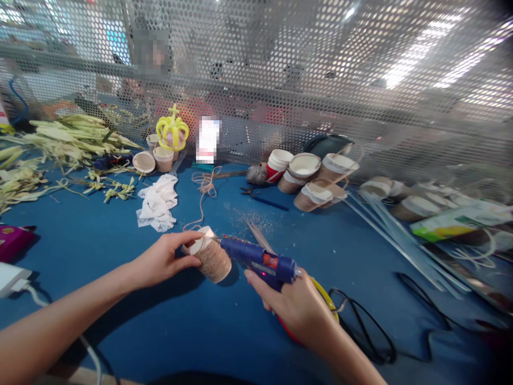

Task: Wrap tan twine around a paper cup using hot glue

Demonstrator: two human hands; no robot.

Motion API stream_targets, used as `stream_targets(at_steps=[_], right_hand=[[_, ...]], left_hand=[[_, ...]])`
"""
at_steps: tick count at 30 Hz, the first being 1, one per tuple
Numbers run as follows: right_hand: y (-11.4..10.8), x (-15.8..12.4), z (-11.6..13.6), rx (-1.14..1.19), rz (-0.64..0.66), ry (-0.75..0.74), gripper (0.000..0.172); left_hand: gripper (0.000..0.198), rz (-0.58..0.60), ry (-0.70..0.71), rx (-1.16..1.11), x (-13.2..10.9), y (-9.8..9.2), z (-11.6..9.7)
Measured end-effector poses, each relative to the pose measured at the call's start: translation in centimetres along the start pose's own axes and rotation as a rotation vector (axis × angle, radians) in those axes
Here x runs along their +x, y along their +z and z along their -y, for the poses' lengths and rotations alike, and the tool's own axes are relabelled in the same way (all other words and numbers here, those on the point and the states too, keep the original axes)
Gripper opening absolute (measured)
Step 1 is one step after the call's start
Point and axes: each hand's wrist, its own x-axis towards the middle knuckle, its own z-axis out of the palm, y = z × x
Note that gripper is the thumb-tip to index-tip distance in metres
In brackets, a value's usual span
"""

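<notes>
My left hand [162, 260] grips a paper cup [210, 256] wrapped in brown twine, tilted on its side just above the blue table [120, 235]. A strand of twine [202, 192] runs from the cup toward the back of the table. My right hand [294, 305] is closed round the handle of a blue hot glue gun [260, 262], whose nozzle touches the cup near its rim. The gun's black cord [368, 331] loops away to the right.
Several twine-wrapped and plain cups [316, 176] stand at the back by a perforated metal screen [320, 80]. Clear glue sticks [393, 230] lie on the right, a white cloth [158, 203] and dried leaves [64, 144] on the left, blue-handled pliers [264, 199] in the middle. A person sits behind the screen.
</notes>
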Motion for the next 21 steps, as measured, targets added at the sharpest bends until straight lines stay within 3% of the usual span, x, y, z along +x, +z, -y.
stream_targets(at_steps=[11, 21], right_hand=[[-0.1, 0.6, -0.5, -0.009, 0.039, 0.130, 0.026], [0.6, -0.4, -0.5, 0.103, 0.026, -0.048, 0.015]], left_hand=[[0.038, 0.020, -0.020, 0.042, -0.1, -0.1, 0.1], [0.037, 0.019, 0.038, -0.017, -0.1, -0.1, 0.2]])
